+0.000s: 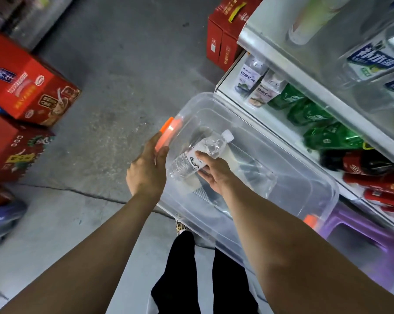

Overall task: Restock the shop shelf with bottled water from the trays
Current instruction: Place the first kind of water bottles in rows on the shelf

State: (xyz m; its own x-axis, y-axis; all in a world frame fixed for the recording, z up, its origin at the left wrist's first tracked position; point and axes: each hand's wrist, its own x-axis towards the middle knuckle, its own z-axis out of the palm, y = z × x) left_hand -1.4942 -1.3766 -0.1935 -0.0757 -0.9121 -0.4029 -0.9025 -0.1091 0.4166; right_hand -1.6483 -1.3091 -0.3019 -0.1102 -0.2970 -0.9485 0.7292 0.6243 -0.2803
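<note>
Right hand (214, 173) grips water bottle (198, 155) in clear tub (304, 189).

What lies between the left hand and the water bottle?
In the head view, only the clear wall of the plastic tub, by its orange clip, lies between the left hand and the water bottle, which the right hand grips inside.

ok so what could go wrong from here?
1. The right hand grips the water bottle at its label, low inside the clear bin; it may slip on the lift out.
2. The bin seems to overhang the purple stool; the left hand, resting at the orange latch, could tip it.
3. The green bottles on the shelf look tightly packed; setting one in may topple neighbours.
</note>
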